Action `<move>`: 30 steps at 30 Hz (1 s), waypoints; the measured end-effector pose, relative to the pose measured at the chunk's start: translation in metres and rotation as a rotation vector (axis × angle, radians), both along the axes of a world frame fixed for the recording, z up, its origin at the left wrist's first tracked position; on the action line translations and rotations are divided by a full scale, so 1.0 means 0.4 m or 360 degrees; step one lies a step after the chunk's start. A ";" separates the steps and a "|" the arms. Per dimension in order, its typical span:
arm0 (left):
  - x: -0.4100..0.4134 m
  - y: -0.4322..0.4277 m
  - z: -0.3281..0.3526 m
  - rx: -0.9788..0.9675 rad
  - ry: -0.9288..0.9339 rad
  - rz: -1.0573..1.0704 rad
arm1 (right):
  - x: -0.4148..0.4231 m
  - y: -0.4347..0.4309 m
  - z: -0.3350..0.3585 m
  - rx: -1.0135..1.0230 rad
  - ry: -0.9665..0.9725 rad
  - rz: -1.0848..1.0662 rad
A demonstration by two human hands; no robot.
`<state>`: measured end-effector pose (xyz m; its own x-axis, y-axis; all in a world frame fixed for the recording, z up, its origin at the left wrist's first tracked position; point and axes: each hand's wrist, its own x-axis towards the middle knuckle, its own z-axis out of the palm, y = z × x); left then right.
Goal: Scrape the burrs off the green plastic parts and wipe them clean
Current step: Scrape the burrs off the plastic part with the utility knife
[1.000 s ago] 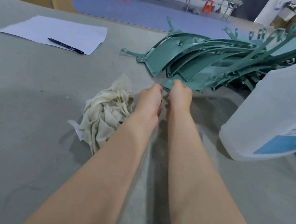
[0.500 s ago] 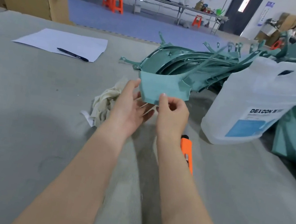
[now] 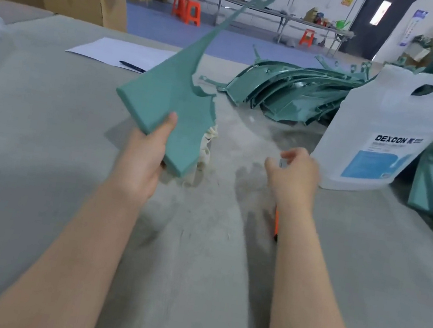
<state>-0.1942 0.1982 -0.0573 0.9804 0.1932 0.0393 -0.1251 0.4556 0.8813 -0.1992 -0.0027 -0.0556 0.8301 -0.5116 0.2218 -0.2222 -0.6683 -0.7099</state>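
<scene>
Green part (image 3: 175, 95) | gripped in my left hand (image 3: 144, 158), long axis toward far edge | right hand (image 3: 294, 173) fingers loose, empty, directly above orange scraper (image 3: 275, 225) on tabletop (image 3: 39, 164)

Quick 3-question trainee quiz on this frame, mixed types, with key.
1. True or false: the left hand grips a green plastic part.
2. The orange knife lies: A) under the right forearm, B) on the paper, C) on the jug.
3. Fill in: the pen rests on the ____.

Key: 1 true; 2 A; 3 paper.
</scene>
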 end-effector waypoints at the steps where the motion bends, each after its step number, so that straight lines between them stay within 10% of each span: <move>1: -0.002 0.002 0.001 0.0023 -0.0020 0.0028 | 0.000 -0.024 -0.003 -0.0064 0.0156 -0.0053; 9: 0.002 0.026 0.008 0.0058 -0.0005 0.0080 | -0.001 -0.058 -0.009 0.0024 0.0741 0.0049; 21: -0.018 0.047 0.018 0.0597 0.0077 -0.0007 | -0.033 0.041 0.057 0.1393 -0.0486 0.0336; 30: -0.030 0.076 0.042 0.0949 -0.0148 0.0096 | -0.022 0.019 0.039 0.1172 -0.0598 0.0147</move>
<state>-0.2060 0.2288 -0.0403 0.9556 0.1666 0.2431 -0.2243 -0.1239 0.9666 -0.2081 0.0049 -0.0399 0.8134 -0.5675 0.1278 0.1500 -0.0078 -0.9887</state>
